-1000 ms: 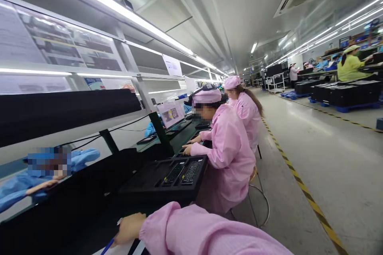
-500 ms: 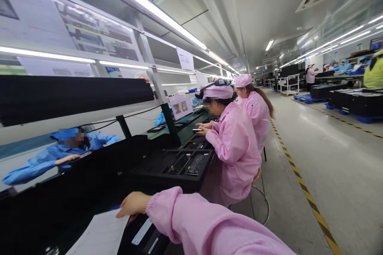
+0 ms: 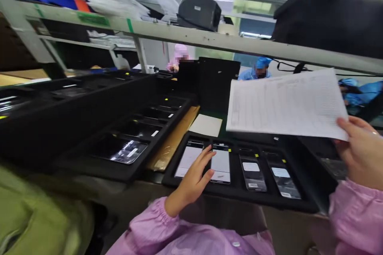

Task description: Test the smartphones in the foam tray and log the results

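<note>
My right hand (image 3: pixel 359 151) pinches the right edge of a printed paper sheet (image 3: pixel 284 103), held up over the back of the bench. Over a black foam tray (image 3: pixel 236 191) hovers my left hand (image 3: pixel 194 175), its fingers stretched out and nothing in it. Under and beside those fingers lie a smartphone with a lit white screen (image 3: pixel 187 161) and a second lit smartphone (image 3: pixel 221 165) with a yellow tag. Farther right in the same tray sit a dark-screened smartphone (image 3: pixel 253 173) and another dark smartphone (image 3: pixel 283 177), both with white boxes on screen. Whether my left fingertips touch a phone, I cannot tell.
To the left stands another black tray (image 3: pixel 119 171) with several phones. A brown cardboard strip (image 3: pixel 170 139) runs between the trays, with a white card (image 3: pixel 206 124) behind. A grey shelf (image 3: pixel 209 42) crosses above. A person's green sleeve (image 3: pixel 42 207) is at lower left.
My view has swung left, from the aisle and pink-clad co-workers to the phone trays. The paper has been lifted from the bench in my right hand, and my left hand has come into view.
</note>
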